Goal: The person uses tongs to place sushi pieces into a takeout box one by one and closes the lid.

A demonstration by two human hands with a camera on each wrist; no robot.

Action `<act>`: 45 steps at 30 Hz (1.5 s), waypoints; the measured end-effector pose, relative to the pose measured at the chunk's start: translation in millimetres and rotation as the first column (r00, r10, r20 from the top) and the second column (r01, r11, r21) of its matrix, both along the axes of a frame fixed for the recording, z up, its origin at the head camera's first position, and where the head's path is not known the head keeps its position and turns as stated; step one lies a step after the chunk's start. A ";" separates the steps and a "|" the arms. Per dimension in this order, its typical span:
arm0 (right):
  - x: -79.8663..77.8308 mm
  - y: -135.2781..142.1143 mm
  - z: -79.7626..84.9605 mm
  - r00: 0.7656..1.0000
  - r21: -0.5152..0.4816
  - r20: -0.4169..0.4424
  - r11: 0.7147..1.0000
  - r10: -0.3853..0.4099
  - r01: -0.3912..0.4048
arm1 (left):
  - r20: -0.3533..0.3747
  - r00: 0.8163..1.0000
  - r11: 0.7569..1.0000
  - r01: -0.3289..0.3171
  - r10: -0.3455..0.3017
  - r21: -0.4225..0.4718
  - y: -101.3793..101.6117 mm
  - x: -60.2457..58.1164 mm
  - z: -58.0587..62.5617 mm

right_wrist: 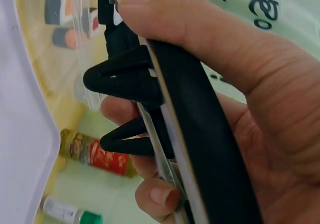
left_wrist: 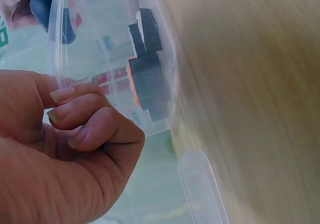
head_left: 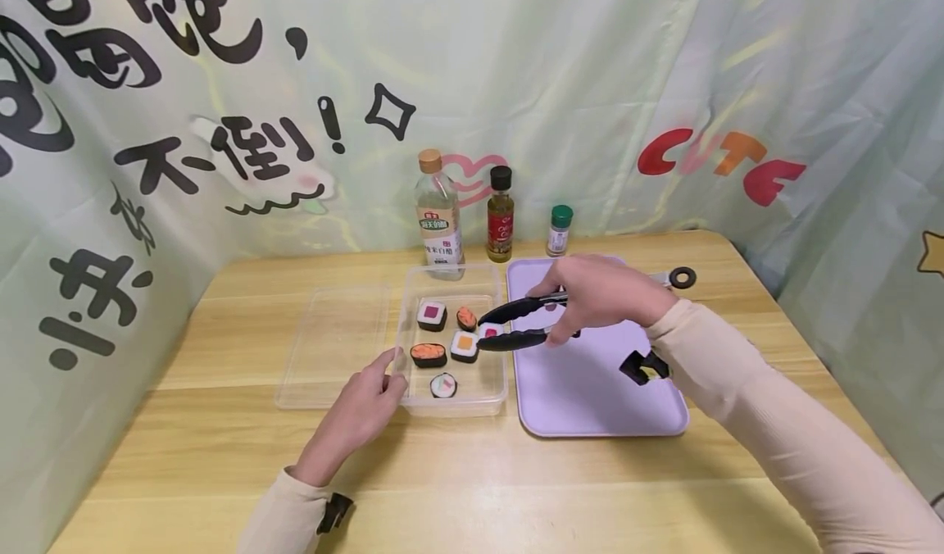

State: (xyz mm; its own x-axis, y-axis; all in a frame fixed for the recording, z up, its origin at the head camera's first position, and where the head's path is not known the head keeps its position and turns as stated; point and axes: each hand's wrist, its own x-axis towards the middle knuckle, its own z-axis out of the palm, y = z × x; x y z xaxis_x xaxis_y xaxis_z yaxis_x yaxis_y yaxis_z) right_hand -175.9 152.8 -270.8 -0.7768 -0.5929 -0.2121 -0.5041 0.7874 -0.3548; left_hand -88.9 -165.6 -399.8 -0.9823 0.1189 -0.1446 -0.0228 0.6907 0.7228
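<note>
Both hands were busy! The right hand (head_left: pixel 603 292) had its fingers curled round black-tipped metal tongs (head_left: pixel 516 309), tips parted over the right side of a clear rectangular plastic box (head_left: pixel 451 409); the left hand (head_left: pixel 363 406) pinched the box's left rim. Inside lay six sushi-shaped pieces (head_left: pixel 428 355) in white, black and orange, the tips right beside the right-hand ones! Further out, a lilac rectangular tray (head_left: pixel 583 406) sat right, a clear plastic lid (head_left: pixel 335 349) left, all on the pale wooden counter (head_left: pixel 479 480).
</note>
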 end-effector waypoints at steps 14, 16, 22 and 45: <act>-10.5 -47.2 -2.0 0.990 0.123 0.042 0.983 0.133 -0.137 | 0.000 1.000 1.000 0.003 -0.003 -0.010 0.6 -1.0 1.8; -11.8 -52.3 -3.3 0.988 0.145 0.042 0.978 0.148 -0.152 | 0.002 1.000 1.000 0.001 -0.001 -0.011 0.6 -1.0 1.7; -13.1 -67.0 -6.8 0.991 0.220 0.051 0.966 0.127 -0.136 | 0.006 1.000 1.000 0.000 0.000 -0.006 0.5 -1.0 1.3; -12.2 -92.7 -15.0 0.990 0.363 0.050 0.921 0.134 -0.143 | 0.012 1.000 1.000 -0.005 0.005 0.011 -0.2 0.2 0.4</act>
